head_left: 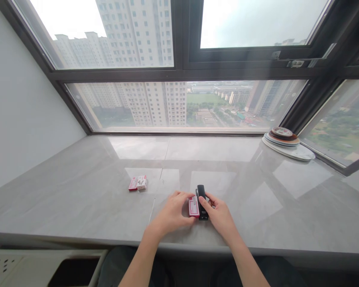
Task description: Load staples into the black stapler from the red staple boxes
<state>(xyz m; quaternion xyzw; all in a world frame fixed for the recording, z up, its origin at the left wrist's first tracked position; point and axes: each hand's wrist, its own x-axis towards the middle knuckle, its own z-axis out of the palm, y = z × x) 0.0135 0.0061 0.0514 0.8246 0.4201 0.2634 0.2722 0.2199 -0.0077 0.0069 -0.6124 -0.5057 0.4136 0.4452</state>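
Observation:
On the grey counter, my left hand spans a small pink-and-white box, its fingers at the far end and its thumb at the near end. Right beside this box lies a black stapler, its long side next to the box. My right hand grips the stapler from the right, thumb on top and fingers along the far side. Farther left, a pink-and-white box and a white box with a dark printed picture sit side by side, away from both hands.
The glossy stone counter runs up to a dark window frame. Stacked round plates or mats lie in the far right corner. Below the counter's front edge, a pale perforated plastic piece stands at the left.

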